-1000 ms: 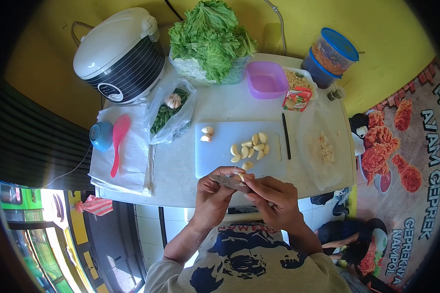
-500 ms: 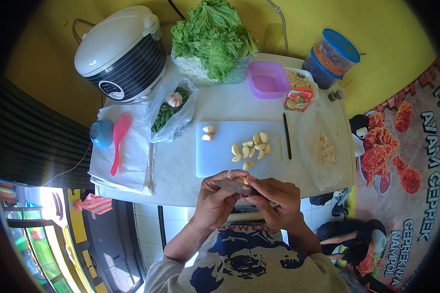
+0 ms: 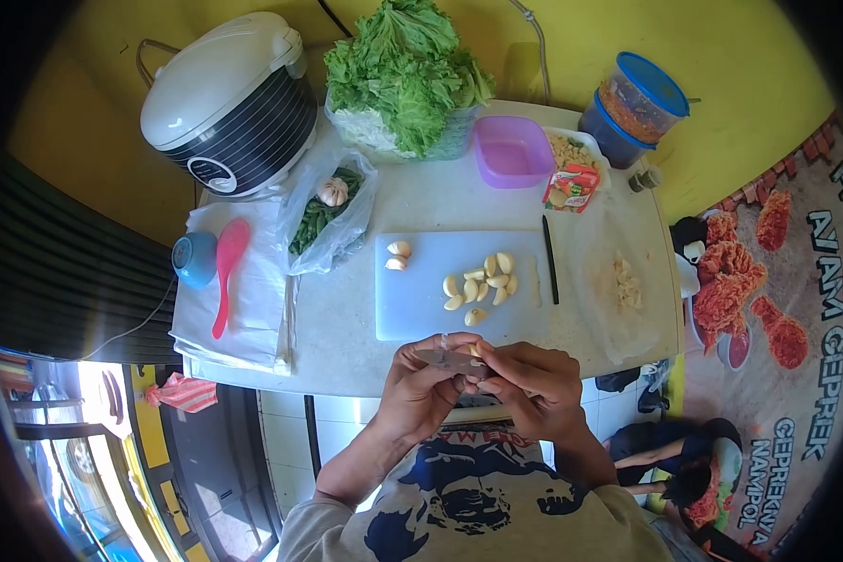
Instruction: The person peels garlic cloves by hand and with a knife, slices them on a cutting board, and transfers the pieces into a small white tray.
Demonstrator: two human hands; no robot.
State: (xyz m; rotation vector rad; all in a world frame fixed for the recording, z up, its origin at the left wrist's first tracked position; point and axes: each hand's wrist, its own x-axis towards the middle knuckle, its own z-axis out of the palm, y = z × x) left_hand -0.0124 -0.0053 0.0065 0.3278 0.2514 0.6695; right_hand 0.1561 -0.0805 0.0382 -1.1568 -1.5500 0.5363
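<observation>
Grey knife (image 3: 448, 360) sits between left hand (image 3: 412, 389) and right hand (image 3: 537, 379), near garlic cloves (image 3: 491, 265).

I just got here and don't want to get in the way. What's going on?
Someone's working on garlic at the table. Their left hand and right hand meet around a knife and what looks like a garlic clove; which hand grips which is hard to tell. Beyond them, a cluster of pale cloves and two more to its left lie on the cutting board. To the right, pale scraps lie on clear plastic.
</observation>
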